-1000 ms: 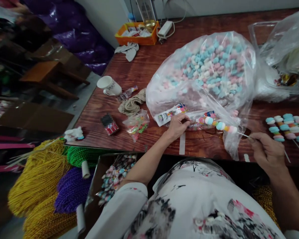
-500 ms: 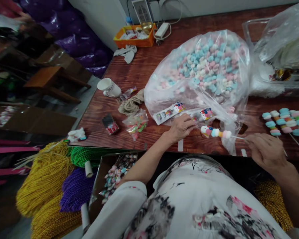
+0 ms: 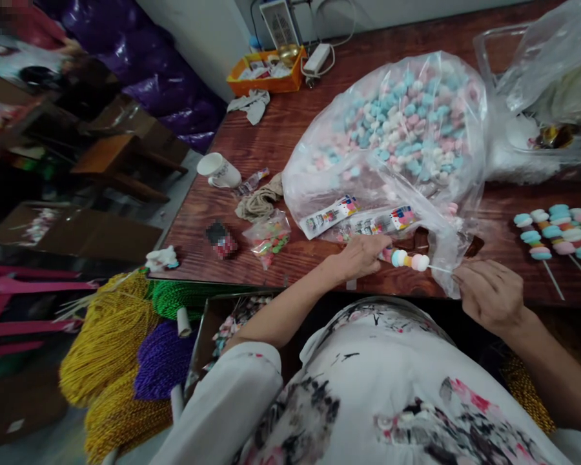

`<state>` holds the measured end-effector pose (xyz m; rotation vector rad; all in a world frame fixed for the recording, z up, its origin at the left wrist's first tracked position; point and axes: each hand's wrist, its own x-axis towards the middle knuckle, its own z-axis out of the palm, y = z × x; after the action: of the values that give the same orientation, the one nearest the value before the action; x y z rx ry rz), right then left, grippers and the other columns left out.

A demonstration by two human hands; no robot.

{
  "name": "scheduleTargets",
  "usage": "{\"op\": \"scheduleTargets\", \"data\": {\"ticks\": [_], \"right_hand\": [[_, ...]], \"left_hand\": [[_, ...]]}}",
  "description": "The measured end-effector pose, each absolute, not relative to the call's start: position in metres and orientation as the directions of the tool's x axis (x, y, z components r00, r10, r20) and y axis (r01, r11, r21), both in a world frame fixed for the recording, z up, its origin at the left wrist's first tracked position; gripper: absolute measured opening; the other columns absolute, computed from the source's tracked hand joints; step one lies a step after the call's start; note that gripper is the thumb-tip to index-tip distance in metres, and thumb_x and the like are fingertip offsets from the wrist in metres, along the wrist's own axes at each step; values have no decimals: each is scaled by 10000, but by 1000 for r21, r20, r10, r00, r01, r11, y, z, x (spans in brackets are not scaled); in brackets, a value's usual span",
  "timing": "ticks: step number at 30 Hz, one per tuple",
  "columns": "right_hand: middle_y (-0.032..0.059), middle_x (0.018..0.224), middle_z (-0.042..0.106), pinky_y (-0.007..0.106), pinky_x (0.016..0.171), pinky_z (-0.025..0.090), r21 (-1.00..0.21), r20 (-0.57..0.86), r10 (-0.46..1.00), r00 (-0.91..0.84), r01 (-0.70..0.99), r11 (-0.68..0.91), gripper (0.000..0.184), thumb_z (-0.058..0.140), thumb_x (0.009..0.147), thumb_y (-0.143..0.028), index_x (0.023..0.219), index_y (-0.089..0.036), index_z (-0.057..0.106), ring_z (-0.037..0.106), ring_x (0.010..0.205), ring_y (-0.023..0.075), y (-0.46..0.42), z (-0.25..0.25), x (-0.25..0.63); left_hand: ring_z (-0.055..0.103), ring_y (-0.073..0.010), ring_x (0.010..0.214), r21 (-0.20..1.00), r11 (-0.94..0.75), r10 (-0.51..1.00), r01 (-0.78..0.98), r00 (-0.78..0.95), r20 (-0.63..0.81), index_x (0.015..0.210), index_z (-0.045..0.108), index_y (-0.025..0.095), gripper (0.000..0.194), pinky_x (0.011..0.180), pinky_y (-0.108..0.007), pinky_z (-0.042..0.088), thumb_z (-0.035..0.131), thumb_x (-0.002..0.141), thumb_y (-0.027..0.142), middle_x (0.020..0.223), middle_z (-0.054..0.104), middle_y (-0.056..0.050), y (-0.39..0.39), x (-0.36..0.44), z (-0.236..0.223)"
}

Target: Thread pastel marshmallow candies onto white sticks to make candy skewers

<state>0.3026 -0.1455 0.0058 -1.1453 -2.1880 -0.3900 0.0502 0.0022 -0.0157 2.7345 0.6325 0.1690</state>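
A marshmallow skewer (image 3: 407,259) with blue, white, orange and pink pieces lies level between my two hands, above the table's front edge. My right hand (image 3: 491,292) pinches its thin white stick at the right end. At the other end, my left hand (image 3: 364,256) has its fingers closed around the tip, which they partly hide. Just beyond my left hand lie printed clear wrappers (image 3: 390,221). Behind them rests a large clear bag (image 3: 387,116) full of blue, pink and white marshmallows, its loose plastic mouth hanging near my right hand.
Several finished skewers (image 3: 559,232) lie at the right. On the left are a small bag of gummies (image 3: 270,240), a rag (image 3: 259,200), a white mug (image 3: 219,170) and a dark red box (image 3: 221,239). An orange tray (image 3: 266,82) stands behind. Below is an open carton (image 3: 223,329).
My right hand and the skewer have moved left. The skewer's left end, visible before beside my left hand, is now inside its closed fingers. The view has shifted slightly.
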Motion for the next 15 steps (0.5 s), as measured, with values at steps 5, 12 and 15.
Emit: {"op": "scheduleTargets", "data": {"ticks": [5, 12, 15], "right_hand": [[59, 747, 645, 329, 687, 446, 57, 562, 676, -476, 838, 543, 225, 497, 760, -18, 926, -151, 570, 569, 670, 177, -140, 20, 282], [12, 644, 604, 302, 565, 346, -125, 504, 832, -232, 933, 336, 68, 533, 854, -124, 854, -185, 565, 543, 567, 154, -135, 18, 293], [12, 627, 605, 315, 566, 340, -116, 492, 828, -269, 922, 368, 81, 527, 857, -125, 863, -194, 569, 534, 548, 158, -136, 16, 294]], "left_hand": [[634, -198, 826, 339, -812, 492, 475, 869, -40, 945, 590, 163, 148, 656, -274, 413, 580, 827, 251, 875, 677, -69, -10, 60, -15], [630, -217, 885, 292, -813, 524, 503, 852, -8, 1033, 576, 137, 208, 728, -307, 456, 569, 835, 200, 945, 669, -99, -21, 56, -11], [635, -224, 845, 331, -792, 545, 513, 838, 5, 1009, 568, 131, 223, 705, -311, 456, 598, 856, 289, 921, 671, -106, -24, 57, -9]]}}
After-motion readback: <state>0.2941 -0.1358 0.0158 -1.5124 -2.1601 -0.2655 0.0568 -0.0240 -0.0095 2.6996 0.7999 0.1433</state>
